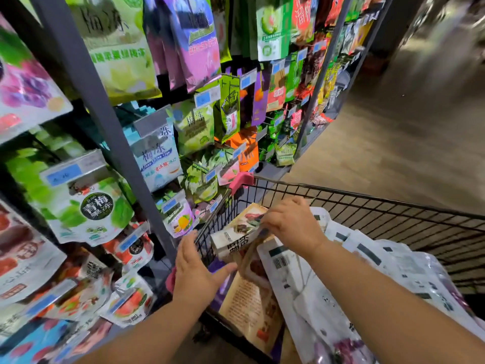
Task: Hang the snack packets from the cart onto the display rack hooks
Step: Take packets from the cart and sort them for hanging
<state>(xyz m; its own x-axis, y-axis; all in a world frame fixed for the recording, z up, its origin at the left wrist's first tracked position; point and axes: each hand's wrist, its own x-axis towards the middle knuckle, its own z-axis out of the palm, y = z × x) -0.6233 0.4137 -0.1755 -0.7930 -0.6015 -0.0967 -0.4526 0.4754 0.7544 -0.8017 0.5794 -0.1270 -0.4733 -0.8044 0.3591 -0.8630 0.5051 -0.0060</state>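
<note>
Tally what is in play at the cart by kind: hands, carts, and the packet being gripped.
Hands: 2, left hand resting on the wire cart's rim, right hand gripping a packet
Wire cart: 1
Beige snack packet in the right hand: 1
Total: 4

Scene is evenly and fairly brightly lit from overhead; no hard shadows are cast. Soft glare is seen on the glossy hanging packets [118, 51] at upper left and on the white packets [309, 279] in the cart [393, 203]. Strong wide-angle distortion is noted: the rack uprights [86, 82] are bowed and leaned. Motion blur is heavy toward the edges, worst on the floor [420, 114] at upper right and on the far packets. The hands and the cart middle are rendered sharper, though slightly soft. Print on most packets is smeared.
</note>
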